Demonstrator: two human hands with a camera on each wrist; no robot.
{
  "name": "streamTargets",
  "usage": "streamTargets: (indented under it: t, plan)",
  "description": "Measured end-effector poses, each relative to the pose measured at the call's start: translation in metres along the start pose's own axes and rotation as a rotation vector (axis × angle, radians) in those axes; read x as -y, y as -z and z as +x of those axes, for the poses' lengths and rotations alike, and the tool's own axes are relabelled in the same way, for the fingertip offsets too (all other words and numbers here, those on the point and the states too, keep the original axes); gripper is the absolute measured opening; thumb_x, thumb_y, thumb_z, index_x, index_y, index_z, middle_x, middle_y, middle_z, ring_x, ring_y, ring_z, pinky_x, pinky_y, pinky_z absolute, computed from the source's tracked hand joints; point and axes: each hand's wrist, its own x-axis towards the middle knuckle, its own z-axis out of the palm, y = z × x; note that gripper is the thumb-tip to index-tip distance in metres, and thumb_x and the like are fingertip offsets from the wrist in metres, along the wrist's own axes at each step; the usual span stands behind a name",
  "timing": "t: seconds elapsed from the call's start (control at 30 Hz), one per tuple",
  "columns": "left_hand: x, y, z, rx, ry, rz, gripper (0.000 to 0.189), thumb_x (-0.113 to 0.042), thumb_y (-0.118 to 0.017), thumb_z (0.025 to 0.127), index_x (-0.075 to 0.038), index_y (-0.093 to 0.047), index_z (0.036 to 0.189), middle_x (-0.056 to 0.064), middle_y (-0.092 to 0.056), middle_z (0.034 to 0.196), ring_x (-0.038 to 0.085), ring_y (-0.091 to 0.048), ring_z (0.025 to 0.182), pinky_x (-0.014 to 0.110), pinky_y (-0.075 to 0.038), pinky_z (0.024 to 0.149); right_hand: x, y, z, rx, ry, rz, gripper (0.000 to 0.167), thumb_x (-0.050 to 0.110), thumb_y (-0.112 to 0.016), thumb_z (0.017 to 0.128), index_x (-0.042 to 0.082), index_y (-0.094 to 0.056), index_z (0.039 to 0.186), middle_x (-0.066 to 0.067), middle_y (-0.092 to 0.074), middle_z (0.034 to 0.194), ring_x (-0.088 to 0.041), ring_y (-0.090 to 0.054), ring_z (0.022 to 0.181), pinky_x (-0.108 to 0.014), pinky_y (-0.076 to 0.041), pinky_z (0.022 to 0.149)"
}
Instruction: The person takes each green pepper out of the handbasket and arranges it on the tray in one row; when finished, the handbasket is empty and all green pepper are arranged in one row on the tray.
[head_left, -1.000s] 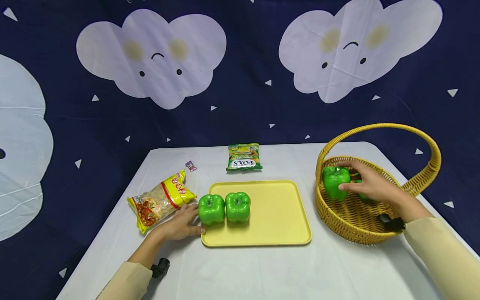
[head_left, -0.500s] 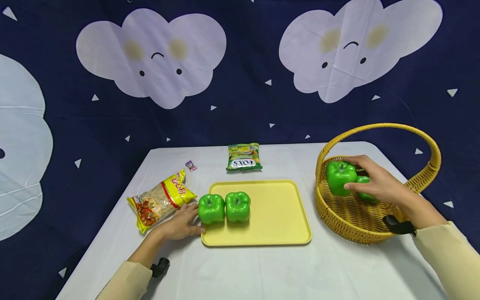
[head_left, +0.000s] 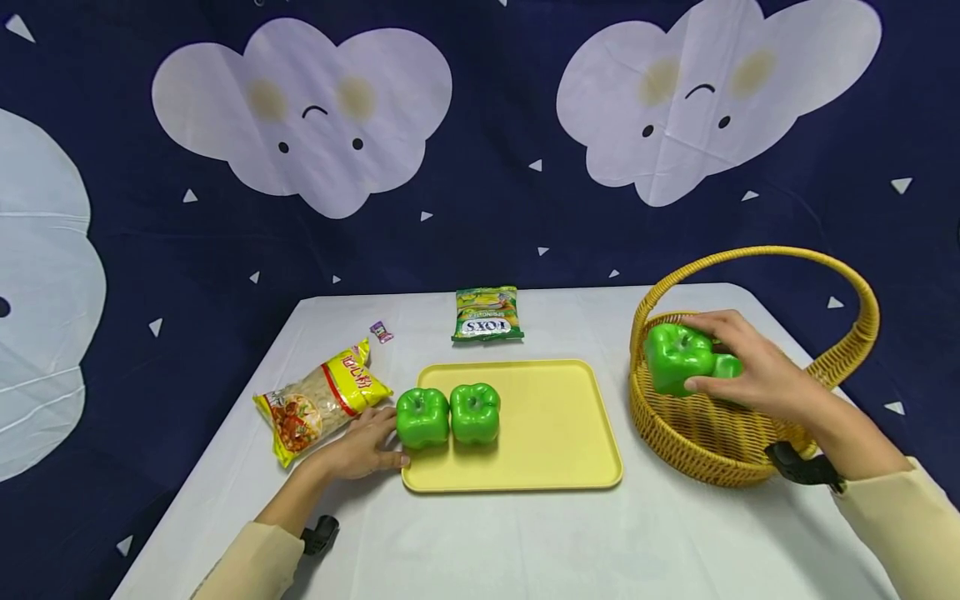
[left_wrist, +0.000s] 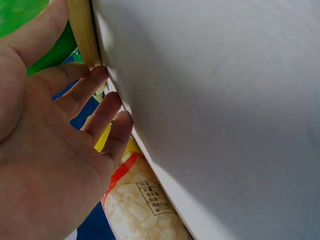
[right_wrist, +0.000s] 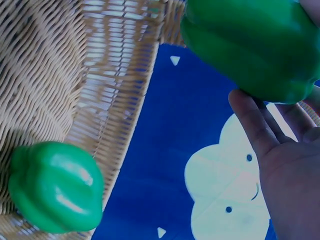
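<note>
Gripping a pepper point(head_left: 673, 360) in the right hand point(head_left: 761, 371), with the tray point(head_left: 555, 429) leftward. Resting the left hand point(head_left: 363, 447), loosely spread, nearer it.

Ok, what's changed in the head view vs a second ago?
The right hand has raised the held pepper somewhat, up from inside the basket. It was already gripped then; nothing was newly taken or let go. Unchanged: left hand at the edge of the tray, the two tray peppers, and the noodle bag.
</note>
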Motion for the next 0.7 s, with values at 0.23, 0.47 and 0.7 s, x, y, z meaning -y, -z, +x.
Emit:
streamTargets:
  t: [0.23, 0.47, 0.7]
  plan:
    - [-0.001, 0.001, -0.001, -0.001, -0.006, -0.007, 0.073, -0.034, -0.072, 0.080, -0.002, -0.044, 0.138, 0.022, -0.038, 0.146, 0.048, -0.021, 0.137, 0.070, -0.010, 0.110, 0.017, -0.004, 0.003, 0.000, 0.078, -0.004, 0.080, 0.008, -0.085, 0.065, 0.009, -0.049, 0.135, -0.007, -0.044, 0.130, 0.007, -0.040, 0.103, -0.002, -0.038, 0.079]
    - [-0.001, 0.001, -0.001, 0.004, -0.001, -0.011, 0.073, -0.034, -0.072, 0.080, -0.002, -0.044, 0.139, 0.023, -0.035, 0.148, 0.050, -0.017, 0.138, 0.070, -0.007, 0.110, 0.031, -0.016, 0.008, 0.023, 0.114, 0.032, 0.080, 0.009, -0.086, 0.064, 0.007, -0.048, 0.134, -0.004, -0.044, 0.132, 0.007, -0.040, 0.112, -0.002, -0.039, 0.085]
    - [0.000, 0.000, 0.000, 0.003, -0.002, -0.008, 0.073, -0.034, -0.072, 0.080, -0.001, -0.043, 0.139, 0.023, -0.034, 0.148, 0.050, -0.018, 0.138, 0.070, -0.008, 0.110, 0.042, -0.032, 0.013, 0.018, 0.150, 0.095, 0.080, 0.010, -0.086, 0.064, 0.009, -0.048, 0.135, -0.002, -0.045, 0.129, 0.004, -0.039, 0.113, -0.004, -0.037, 0.091]
